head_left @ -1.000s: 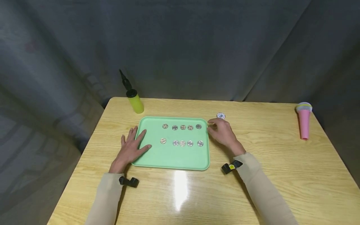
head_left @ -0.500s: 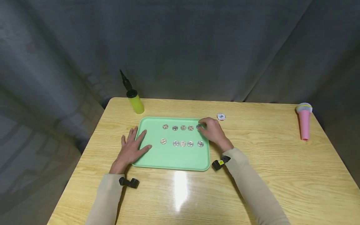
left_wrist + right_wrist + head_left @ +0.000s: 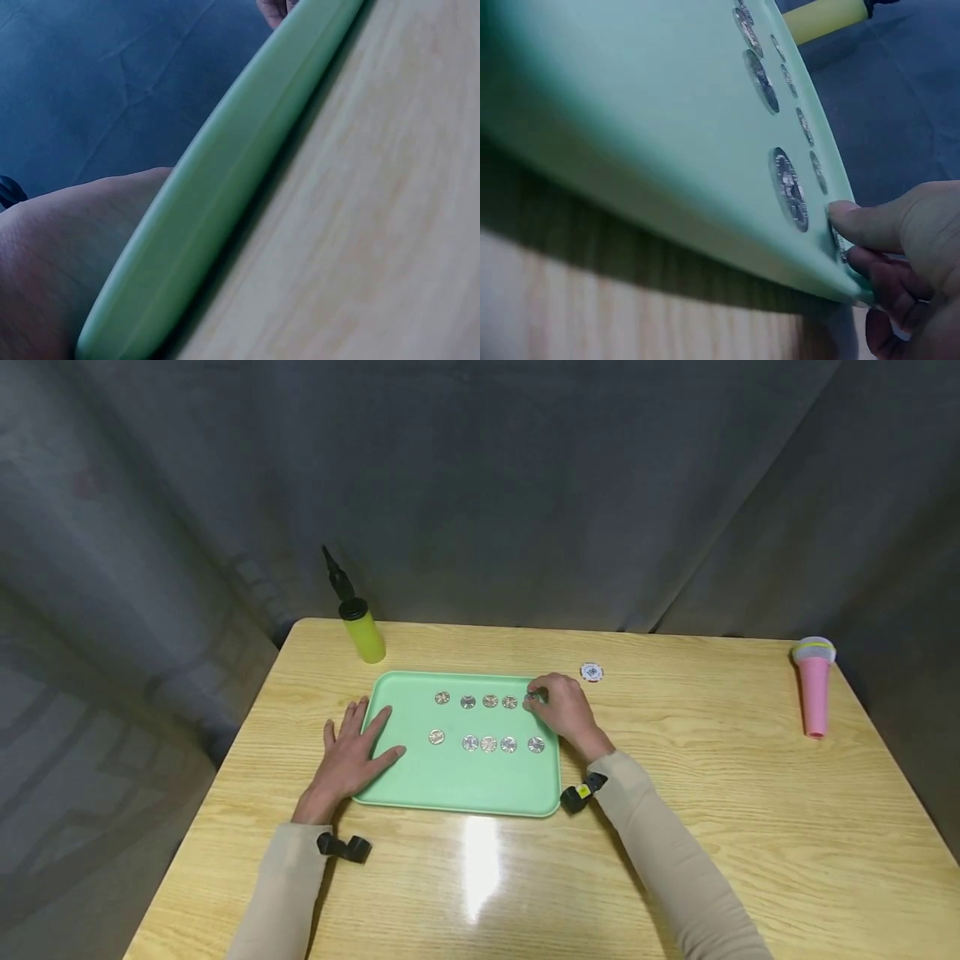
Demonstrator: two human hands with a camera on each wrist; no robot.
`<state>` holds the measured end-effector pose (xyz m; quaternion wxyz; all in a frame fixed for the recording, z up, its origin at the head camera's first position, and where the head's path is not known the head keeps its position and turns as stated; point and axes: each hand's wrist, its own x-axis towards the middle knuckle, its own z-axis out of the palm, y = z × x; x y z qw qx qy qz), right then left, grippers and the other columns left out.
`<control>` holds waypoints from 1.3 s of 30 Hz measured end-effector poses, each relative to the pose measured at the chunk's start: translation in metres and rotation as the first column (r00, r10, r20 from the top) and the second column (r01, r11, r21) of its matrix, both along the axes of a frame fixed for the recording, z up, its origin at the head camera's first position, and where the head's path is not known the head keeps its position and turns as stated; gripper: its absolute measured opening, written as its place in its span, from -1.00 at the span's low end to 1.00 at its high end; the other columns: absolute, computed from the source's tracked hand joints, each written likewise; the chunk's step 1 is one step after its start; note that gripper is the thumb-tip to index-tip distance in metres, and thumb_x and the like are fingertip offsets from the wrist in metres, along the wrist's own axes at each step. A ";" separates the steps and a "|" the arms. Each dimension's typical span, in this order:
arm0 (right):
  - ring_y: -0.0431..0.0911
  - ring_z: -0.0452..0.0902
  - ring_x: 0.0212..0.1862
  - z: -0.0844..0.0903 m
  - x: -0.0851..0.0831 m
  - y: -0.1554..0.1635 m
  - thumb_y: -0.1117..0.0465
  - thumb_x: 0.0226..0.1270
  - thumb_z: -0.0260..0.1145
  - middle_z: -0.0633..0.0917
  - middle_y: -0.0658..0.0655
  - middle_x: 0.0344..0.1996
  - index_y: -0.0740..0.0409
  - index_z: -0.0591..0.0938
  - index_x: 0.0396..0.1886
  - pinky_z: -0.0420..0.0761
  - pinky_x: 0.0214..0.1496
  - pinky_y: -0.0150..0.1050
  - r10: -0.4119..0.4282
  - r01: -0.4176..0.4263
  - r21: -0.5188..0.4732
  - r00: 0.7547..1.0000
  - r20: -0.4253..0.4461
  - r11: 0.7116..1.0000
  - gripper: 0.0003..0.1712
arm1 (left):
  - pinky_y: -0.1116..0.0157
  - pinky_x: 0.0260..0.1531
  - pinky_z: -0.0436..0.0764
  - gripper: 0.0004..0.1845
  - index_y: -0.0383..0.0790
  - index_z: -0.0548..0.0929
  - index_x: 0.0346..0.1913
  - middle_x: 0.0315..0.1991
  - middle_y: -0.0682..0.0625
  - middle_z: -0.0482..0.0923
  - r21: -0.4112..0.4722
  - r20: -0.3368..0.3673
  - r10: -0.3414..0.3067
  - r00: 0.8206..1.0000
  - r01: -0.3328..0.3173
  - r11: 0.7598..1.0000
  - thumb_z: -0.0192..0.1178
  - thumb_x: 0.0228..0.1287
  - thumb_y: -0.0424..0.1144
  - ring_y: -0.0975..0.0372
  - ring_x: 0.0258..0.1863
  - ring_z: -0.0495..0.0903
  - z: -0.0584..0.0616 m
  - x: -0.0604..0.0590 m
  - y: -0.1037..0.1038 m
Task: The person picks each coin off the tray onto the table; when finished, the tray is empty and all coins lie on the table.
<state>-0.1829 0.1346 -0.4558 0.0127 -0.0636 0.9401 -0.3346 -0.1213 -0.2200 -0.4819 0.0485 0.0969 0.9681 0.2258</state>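
Note:
A mint-green tray (image 3: 450,785) lies on the wooden table with two rows of silver coins in it. My left hand (image 3: 348,767) rests with spread fingers over the tray's left rim. At the far right end of the back row, the thumb and fingers of my right hand (image 3: 566,710) pinch a coin (image 3: 838,241), which they partly cover. Nearer to me is the right end coin (image 3: 536,744) of the front row, apart from the hand. In the left wrist view the tray's side wall (image 3: 225,180) hides most of the left hand.
Beyond the tray's back right corner lies a white poker chip (image 3: 592,672). A yellow-green hand pump (image 3: 363,633) with a black nozzle stands at the back left. A pink toy microphone (image 3: 813,689) lies at the far right. Dark curtains (image 3: 480,493) hang behind the table.
My right hand has moved left from the tray's right rim onto the end coin of the back row and now pinches it. The left hand has stayed in place.

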 end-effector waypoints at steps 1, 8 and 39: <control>0.10 0.66 -0.06 -0.001 0.000 0.000 0.27 0.27 0.43 0.74 0.30 -0.06 0.30 0.72 0.00 0.68 0.02 -0.04 -0.004 0.004 0.003 1.000 -0.006 1.000 -0.68 | -0.42 0.42 -0.31 -0.15 -0.13 0.16 0.57 0.62 -0.36 -0.18 0.003 -0.001 0.000 1.000 0.000 1.000 0.16 0.35 0.15 -0.26 0.62 -0.24 0.000 0.000 0.000; 0.07 0.64 -0.13 -0.003 -0.001 -0.003 0.28 0.23 0.47 0.78 0.25 -0.15 0.27 0.74 -0.08 0.66 -0.04 -0.06 -0.016 0.017 0.030 0.999 -0.042 0.999 -0.73 | -0.41 0.43 -0.31 -0.16 -0.12 0.16 0.58 0.62 -0.35 -0.18 0.005 -0.005 0.005 1.000 -0.005 1.000 0.15 0.36 0.16 -0.25 0.62 -0.25 0.000 0.000 0.000; -0.08 0.53 -0.37 0.000 -0.002 0.007 0.22 0.17 0.52 0.69 0.14 -0.42 0.21 0.72 -0.27 0.49 -0.32 -0.29 0.039 -0.037 0.053 0.999 -0.030 0.998 -0.80 | -0.40 0.44 -0.30 -0.15 -0.11 0.16 0.58 0.63 -0.33 -0.19 -0.003 0.005 0.015 1.000 -0.015 1.000 0.16 0.35 0.16 -0.23 0.63 -0.25 -0.001 0.000 0.001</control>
